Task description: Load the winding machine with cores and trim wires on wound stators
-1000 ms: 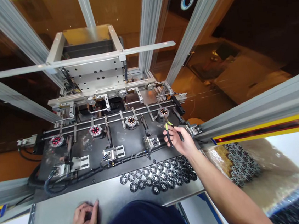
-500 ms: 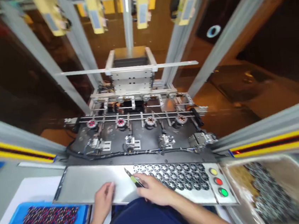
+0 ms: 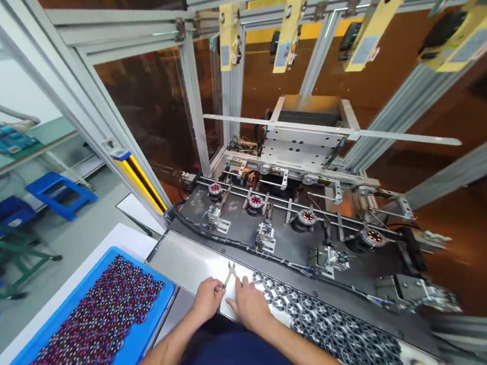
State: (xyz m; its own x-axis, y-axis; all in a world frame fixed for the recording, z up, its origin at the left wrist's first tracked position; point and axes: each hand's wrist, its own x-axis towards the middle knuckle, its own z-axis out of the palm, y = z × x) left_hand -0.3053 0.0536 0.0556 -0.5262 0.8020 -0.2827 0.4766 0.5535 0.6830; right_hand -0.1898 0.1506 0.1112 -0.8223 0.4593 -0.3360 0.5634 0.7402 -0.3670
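Note:
A pair of small pliers [image 3: 227, 279] with green handles is held over the bare left part of the metal tray [image 3: 182, 258], its jaws spread and pointing away from me. My left hand [image 3: 208, 298] is closed around the end of one handle. My right hand [image 3: 253, 303] has its fingers along the other handle, which it partly hides. Just right of my right hand, rows of round dark metal parts with star-shaped centres [image 3: 295, 309] lie on the tray.
A blue tray [image 3: 116, 257] full of dark, reddish round parts lies to my left. Beyond the metal tray stands a machine with several round fixtures [image 3: 255, 203]. Frame posts [image 3: 196, 106] rise around it, with a yellow light barrier [image 3: 141, 181] at left. A blue stool [image 3: 59, 193] stands farther left.
The view has swung left. The pliers, earlier in my right hand alone with jaws together, are now between both hands with jaws apart. My left hand has come across to them.

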